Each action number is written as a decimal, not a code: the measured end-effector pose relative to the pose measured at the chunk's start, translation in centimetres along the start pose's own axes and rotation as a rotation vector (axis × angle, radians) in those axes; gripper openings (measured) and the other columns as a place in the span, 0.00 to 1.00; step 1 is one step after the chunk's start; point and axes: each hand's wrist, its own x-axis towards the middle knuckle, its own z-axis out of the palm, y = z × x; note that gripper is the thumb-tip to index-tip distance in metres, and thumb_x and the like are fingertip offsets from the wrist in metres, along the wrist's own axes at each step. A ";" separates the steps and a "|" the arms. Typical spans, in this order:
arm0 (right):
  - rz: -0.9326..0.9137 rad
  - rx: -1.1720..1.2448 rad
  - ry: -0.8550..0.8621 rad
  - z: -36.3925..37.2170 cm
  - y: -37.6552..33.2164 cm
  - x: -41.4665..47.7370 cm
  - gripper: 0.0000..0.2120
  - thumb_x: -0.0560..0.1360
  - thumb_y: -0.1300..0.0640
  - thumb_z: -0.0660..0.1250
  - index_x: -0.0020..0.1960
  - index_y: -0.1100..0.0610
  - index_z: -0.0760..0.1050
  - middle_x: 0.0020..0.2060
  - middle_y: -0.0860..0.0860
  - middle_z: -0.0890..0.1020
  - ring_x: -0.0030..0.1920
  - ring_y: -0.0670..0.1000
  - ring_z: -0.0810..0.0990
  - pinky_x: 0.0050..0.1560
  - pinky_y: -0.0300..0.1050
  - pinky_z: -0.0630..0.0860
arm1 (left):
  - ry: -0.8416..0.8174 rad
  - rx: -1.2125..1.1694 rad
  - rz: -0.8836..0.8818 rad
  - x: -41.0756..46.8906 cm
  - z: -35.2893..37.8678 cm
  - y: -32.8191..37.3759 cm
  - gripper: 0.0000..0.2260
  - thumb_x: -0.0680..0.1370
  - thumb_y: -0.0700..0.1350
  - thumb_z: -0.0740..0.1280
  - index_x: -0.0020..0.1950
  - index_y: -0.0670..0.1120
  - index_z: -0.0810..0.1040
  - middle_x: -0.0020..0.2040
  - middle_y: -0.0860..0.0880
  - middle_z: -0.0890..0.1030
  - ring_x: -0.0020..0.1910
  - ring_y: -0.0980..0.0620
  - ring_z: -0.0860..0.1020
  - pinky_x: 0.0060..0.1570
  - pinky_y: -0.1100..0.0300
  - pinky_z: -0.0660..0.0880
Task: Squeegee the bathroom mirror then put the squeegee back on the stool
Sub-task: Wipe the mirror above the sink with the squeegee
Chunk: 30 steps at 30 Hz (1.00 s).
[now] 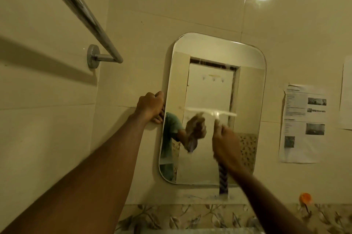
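Note:
A rounded rectangular mirror [209, 58] hangs on the cream tiled wall. My right hand [226, 144] grips the handle of a pale squeegee [211, 112], whose blade lies level against the glass about halfway up; a dark ribbed handle end sticks out below my fist. My left hand [151, 106] is closed on the mirror's left edge, fingers curled around the rim. The glass reflects my arm, the hand with the squeegee and a white door. The stool is out of view.
A chrome towel rail [76, 9] juts from the left wall at upper left. Printed paper sheets [302, 123] are stuck to the wall right of the mirror. An orange hook [305, 198] sits lower right. Patterned border tiles [181, 216] run below.

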 end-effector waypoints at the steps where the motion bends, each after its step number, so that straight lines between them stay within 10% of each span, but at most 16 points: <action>1: -0.017 -0.005 0.023 -0.7 -0.9 1.9 0.22 0.84 0.49 0.50 0.35 0.55 0.71 0.27 0.50 0.74 0.25 0.47 0.73 0.27 0.45 0.76 | 0.018 -0.005 0.010 0.0 0.1 -0.2 0.23 0.80 0.51 0.51 0.43 0.37 0.79 0.37 0.39 0.83 0.29 0.44 0.82 0.26 0.58 0.79; 17: 0.110 -0.030 -0.078 3.5 3.9 -8.8 0.20 0.83 0.49 0.51 0.37 0.51 0.73 0.25 0.47 0.73 0.22 0.42 0.69 0.21 0.32 0.63 | 0.224 0.107 0.295 -2.9 2.3 -2.8 0.17 0.82 0.46 0.54 0.40 0.40 0.76 0.37 0.40 0.78 0.38 0.44 0.76 0.38 0.57 0.71; 23: -0.003 0.017 0.027 0.8 0.3 -0.4 0.20 0.84 0.48 0.50 0.35 0.50 0.69 0.27 0.48 0.73 0.27 0.49 0.74 0.29 0.47 0.77 | 0.209 0.051 0.254 -2.8 2.1 -2.8 0.19 0.81 0.49 0.53 0.40 0.41 0.77 0.39 0.38 0.80 0.42 0.40 0.80 0.48 0.44 0.79; 30: 0.179 -0.100 -0.142 4.7 5.7 -11.8 0.16 0.82 0.50 0.52 0.40 0.51 0.72 0.27 0.47 0.74 0.22 0.42 0.70 0.20 0.33 0.66 | 0.208 0.006 0.260 -2.9 2.1 -2.8 0.20 0.81 0.48 0.53 0.41 0.36 0.78 0.40 0.34 0.80 0.41 0.37 0.80 0.45 0.41 0.79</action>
